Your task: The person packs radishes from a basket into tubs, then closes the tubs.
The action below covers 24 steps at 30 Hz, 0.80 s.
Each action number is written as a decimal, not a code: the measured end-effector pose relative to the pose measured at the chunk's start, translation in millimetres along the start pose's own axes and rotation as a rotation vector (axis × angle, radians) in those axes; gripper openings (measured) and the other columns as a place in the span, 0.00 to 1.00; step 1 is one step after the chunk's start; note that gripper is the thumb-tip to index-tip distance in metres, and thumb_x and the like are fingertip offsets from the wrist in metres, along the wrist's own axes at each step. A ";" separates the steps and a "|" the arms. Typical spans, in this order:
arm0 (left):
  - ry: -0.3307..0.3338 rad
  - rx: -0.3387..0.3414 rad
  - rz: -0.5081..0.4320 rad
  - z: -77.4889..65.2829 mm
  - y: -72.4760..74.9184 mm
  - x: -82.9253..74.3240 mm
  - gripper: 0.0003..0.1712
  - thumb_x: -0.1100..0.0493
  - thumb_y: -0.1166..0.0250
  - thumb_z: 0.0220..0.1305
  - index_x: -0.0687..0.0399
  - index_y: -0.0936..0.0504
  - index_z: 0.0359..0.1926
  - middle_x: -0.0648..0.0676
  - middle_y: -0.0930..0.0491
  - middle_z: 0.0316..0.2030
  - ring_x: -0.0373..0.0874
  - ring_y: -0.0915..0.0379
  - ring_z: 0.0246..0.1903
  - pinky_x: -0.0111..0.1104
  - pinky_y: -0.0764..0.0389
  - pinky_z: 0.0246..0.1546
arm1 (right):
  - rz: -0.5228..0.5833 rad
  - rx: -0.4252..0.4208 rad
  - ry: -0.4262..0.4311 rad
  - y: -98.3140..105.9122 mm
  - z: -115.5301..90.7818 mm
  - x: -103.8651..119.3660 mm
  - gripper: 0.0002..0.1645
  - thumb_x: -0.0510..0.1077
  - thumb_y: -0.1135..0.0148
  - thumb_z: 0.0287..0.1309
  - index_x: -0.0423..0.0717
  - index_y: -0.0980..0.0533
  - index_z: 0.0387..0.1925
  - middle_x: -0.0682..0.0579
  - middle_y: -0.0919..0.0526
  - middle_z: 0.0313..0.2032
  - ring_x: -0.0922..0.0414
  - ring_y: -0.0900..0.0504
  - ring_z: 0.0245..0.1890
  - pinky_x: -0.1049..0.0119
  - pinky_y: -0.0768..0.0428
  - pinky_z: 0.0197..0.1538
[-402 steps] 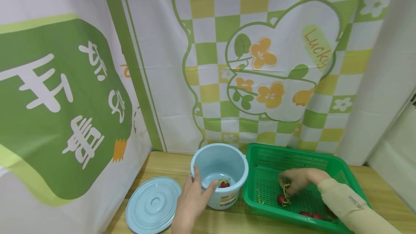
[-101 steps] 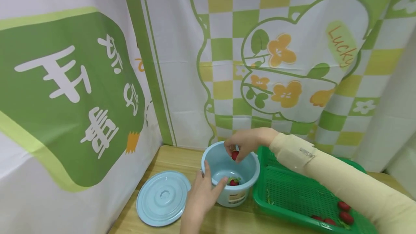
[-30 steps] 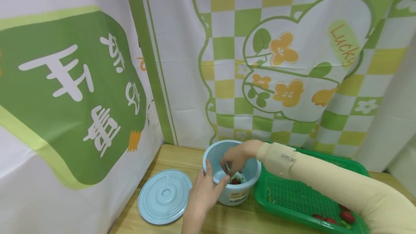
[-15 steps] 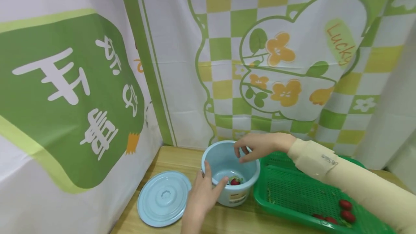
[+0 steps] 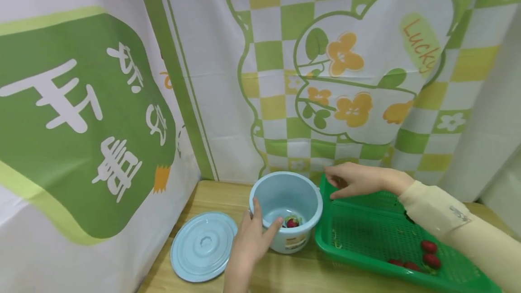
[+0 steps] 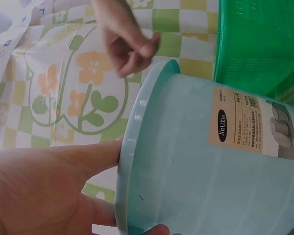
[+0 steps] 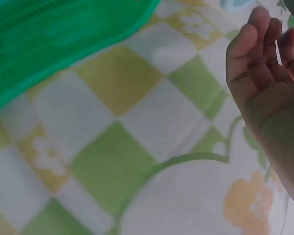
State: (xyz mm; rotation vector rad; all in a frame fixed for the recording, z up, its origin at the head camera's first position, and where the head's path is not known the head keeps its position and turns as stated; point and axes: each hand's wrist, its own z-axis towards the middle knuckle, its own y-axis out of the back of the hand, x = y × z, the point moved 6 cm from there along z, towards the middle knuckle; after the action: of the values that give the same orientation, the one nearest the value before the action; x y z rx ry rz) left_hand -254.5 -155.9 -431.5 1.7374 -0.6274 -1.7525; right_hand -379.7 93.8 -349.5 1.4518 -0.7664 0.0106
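Note:
My left hand (image 5: 252, 241) grips the near-left rim of a light blue bucket (image 5: 301, 186), thumb over the edge; the left wrist view shows fingers on both sides of the rim. Inside the bucket lies a small red radish (image 5: 292, 223) with green leafy bits about it. My right hand (image 5: 355, 179) hovers over the left end of a green mesh basket (image 5: 358, 229), fingers loosely bent and holding nothing. In the right wrist view that hand (image 7: 272, 78) shows a bare palm. Several red radishes (image 5: 431, 261) lie in the basket's near right part.
A round light blue lid (image 5: 204, 247) lies flat on the wooden table (image 5: 211, 196), left of the bucket. Behind stands a patterned cloth curtain (image 5: 268, 58), with a green and white cloth (image 5: 73, 121) along the left side. Stem scraps (image 5: 335, 240) lie in the basket.
My right hand picked in the basket earlier, carried a red radish over the bucket, reached inside and let go. It has since moved right, over the basket. The left hand stays on the rim.

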 end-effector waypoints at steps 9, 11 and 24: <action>0.022 0.017 0.004 -3.2 1.9 8.1 0.59 0.27 0.42 0.73 0.66 0.49 0.83 0.78 0.38 0.72 0.75 0.35 0.69 0.67 0.26 0.60 | 0.168 0.211 -0.178 -64.6 -25.1 -41.2 0.10 0.47 0.28 0.68 0.53 0.23 0.41 0.60 0.19 0.35 0.65 0.26 0.27 0.69 0.24 0.36; 0.016 0.018 0.009 -2.2 3.1 7.8 0.59 0.27 0.42 0.73 0.66 0.49 0.83 0.78 0.38 0.72 0.75 0.35 0.69 0.66 0.25 0.59 | 0.188 0.286 -0.242 -81.5 -30.6 -49.8 0.09 0.45 0.28 0.67 0.54 0.20 0.44 0.60 0.17 0.37 0.65 0.23 0.29 0.69 0.22 0.37; 0.003 0.052 0.029 3.0 -4.9 -3.2 0.59 0.26 0.44 0.74 0.65 0.51 0.84 0.78 0.37 0.71 0.74 0.30 0.66 0.64 0.20 0.54 | 0.185 0.465 -0.418 -136.6 -79.2 -74.1 0.23 0.36 0.35 0.65 0.67 0.20 0.53 0.63 0.22 0.35 0.67 0.27 0.30 0.70 0.29 0.33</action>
State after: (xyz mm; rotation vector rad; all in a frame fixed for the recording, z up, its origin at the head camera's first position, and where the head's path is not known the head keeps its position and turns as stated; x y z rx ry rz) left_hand -258.0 -150.4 -432.5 1.7565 -0.7001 -1.7279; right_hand -338.8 174.0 -498.8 1.8445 -1.3023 0.0289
